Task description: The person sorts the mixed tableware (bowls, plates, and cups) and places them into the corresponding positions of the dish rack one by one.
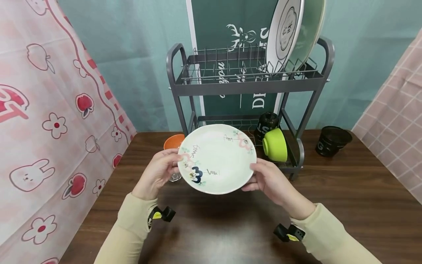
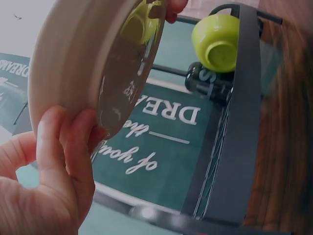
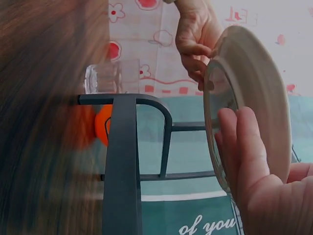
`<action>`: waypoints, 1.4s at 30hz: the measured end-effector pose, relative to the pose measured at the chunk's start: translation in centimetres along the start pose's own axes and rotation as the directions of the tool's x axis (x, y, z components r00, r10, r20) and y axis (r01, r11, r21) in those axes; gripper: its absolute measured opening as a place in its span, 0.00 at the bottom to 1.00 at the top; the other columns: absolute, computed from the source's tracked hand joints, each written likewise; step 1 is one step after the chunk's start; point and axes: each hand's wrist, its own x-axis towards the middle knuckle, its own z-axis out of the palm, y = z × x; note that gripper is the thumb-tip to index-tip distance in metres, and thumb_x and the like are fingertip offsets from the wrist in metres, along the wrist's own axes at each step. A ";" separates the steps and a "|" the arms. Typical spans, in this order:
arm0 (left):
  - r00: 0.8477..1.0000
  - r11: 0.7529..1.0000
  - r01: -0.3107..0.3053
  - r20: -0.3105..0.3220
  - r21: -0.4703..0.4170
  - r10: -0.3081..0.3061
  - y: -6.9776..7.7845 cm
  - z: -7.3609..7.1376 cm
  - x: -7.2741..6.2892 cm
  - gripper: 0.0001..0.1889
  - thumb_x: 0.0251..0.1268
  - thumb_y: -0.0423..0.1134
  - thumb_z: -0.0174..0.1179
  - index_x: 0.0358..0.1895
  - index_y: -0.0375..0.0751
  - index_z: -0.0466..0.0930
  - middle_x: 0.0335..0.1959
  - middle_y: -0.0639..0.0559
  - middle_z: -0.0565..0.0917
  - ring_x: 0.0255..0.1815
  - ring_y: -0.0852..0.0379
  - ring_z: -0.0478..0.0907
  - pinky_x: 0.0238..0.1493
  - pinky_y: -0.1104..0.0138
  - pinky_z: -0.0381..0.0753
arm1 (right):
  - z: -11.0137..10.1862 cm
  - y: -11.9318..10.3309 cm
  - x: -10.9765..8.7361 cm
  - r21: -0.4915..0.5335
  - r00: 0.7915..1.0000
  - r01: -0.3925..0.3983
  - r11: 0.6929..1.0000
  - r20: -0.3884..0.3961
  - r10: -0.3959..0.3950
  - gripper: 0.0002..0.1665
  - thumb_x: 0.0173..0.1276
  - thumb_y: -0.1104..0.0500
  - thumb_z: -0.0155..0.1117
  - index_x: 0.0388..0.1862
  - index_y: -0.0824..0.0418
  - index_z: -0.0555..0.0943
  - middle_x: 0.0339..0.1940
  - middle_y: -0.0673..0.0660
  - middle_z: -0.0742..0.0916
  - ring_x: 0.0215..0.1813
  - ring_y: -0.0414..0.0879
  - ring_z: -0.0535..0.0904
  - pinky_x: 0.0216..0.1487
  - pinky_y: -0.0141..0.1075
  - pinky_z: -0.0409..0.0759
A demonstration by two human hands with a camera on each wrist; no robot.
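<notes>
A white plate (image 1: 219,154) with painted flowers and lettering is held up off the table, its face tilted toward the head camera. My left hand (image 1: 160,168) grips its left edge, thumb on the face and fingers beneath. The right hand (image 1: 268,179) pinches the opposite edge the same way. Both wrist views show the plate's underside, with left fingers (image 2: 68,142) and right fingers (image 3: 244,142) against it. Behind the plate stands a grey two-tier dish rack (image 1: 245,88). Its upper tier holds a large white plate (image 1: 285,35) and a pale green plate (image 1: 308,36), both on edge.
On the rack's lower tier lie a lime green bowl (image 1: 275,145) and a black cup (image 1: 267,123). A dark cup (image 1: 333,141) stands to the right. An orange bowl (image 1: 173,141) and a clear glass (image 3: 110,78) sit at left, partly hidden by the plate in the head view.
</notes>
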 end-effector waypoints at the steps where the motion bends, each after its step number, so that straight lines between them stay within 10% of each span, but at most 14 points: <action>1: 1.000 1.000 0.004 0.003 0.009 -0.004 -0.1 0.2 0.4 0.09 0.65 0.26 0.49 0.39 0.39 0.78 0.29 0.52 0.85 0.28 0.61 0.83 0.31 0.72 0.82 | -0.2 0.0 -0.1 0.010 1.000 -0.005 1.000 -0.003 0.005 0.24 0.74 0.60 0.39 0.62 0.74 0.59 0.35 0.47 0.86 0.36 0.41 0.85 0.39 0.37 0.83; 10: 1.000 0.991 -0.005 -0.029 0.136 0.009 -0.4 2.9 3.0 0.15 0.61 0.27 0.51 0.51 0.26 0.71 0.27 0.55 0.85 0.27 0.62 0.83 0.31 0.70 0.82 | -1.4 -0.4 -1.1 0.076 0.994 -0.043 0.996 -0.097 0.051 0.27 0.74 0.64 0.37 0.66 0.78 0.50 0.37 0.49 0.86 0.37 0.40 0.85 0.39 0.34 0.83; 17: 0.982 0.968 -0.148 -0.086 0.200 0.168 -0.9 4.3 4.0 0.18 0.65 0.36 0.53 0.57 0.35 0.70 0.34 0.56 0.83 0.31 0.63 0.81 0.34 0.70 0.82 | -1.7 -0.4 -1.9 0.146 0.986 0.024 0.989 -0.166 0.001 0.26 0.75 0.63 0.38 0.66 0.74 0.51 0.40 0.49 0.86 0.40 0.41 0.85 0.40 0.34 0.82; 19: 0.938 0.943 -0.255 -0.180 0.216 0.295 -1.1 4.4 4.4 0.17 0.66 0.37 0.54 0.55 0.36 0.69 0.35 0.56 0.81 0.33 0.64 0.79 0.35 0.71 0.80 | -1.7 -0.5 -2.2 0.159 0.982 0.036 0.987 -0.188 -0.006 0.26 0.75 0.62 0.40 0.67 0.72 0.52 0.42 0.49 0.86 0.42 0.42 0.85 0.41 0.34 0.82; 23: 0.797 0.861 -0.426 -0.335 0.279 0.503 -1.2 4.1 5.3 0.14 0.66 0.34 0.52 0.53 0.36 0.67 0.42 0.55 0.75 0.44 0.60 0.70 0.45 0.69 0.72 | -1.9 -0.4 -2.9 0.164 0.969 0.077 0.983 -0.244 -0.035 0.27 0.74 0.61 0.43 0.67 0.70 0.52 0.43 0.48 0.85 0.42 0.42 0.85 0.41 0.34 0.82; 25: 0.764 0.840 -0.455 -0.356 0.295 0.539 -1.2 3.8 5.9 0.16 0.67 0.35 0.51 0.55 0.37 0.64 0.49 0.52 0.69 0.50 0.57 0.65 0.51 0.67 0.67 | -2.0 -0.3 -3.3 0.157 0.960 0.110 0.981 -0.271 -0.064 0.27 0.74 0.62 0.43 0.67 0.70 0.51 0.43 0.48 0.85 0.40 0.41 0.85 0.39 0.34 0.82; 33: 0.775 0.833 -0.466 -0.317 0.298 0.547 -0.4 2.7 8.7 0.23 0.74 0.46 0.41 0.66 0.41 0.52 0.67 0.48 0.58 0.69 0.55 0.55 0.69 0.61 0.56 | -2.6 0.2 -4.3 0.108 0.918 0.242 0.964 -0.347 -0.192 0.22 0.73 0.59 0.47 0.61 0.65 0.57 0.45 0.49 0.83 0.41 0.40 0.84 0.37 0.34 0.83; 42: 0.785 0.804 -0.480 -0.237 0.349 0.572 0.3 2.5 10.9 0.22 0.73 0.54 0.31 0.48 0.44 0.71 0.46 0.50 0.80 0.56 0.57 0.70 0.62 0.61 0.61 | -2.9 0.0 -4.6 0.096 0.815 0.486 0.868 -0.409 -0.411 0.14 0.72 0.63 0.46 0.55 0.65 0.65 0.44 0.52 0.83 0.37 0.41 0.85 0.30 0.34 0.83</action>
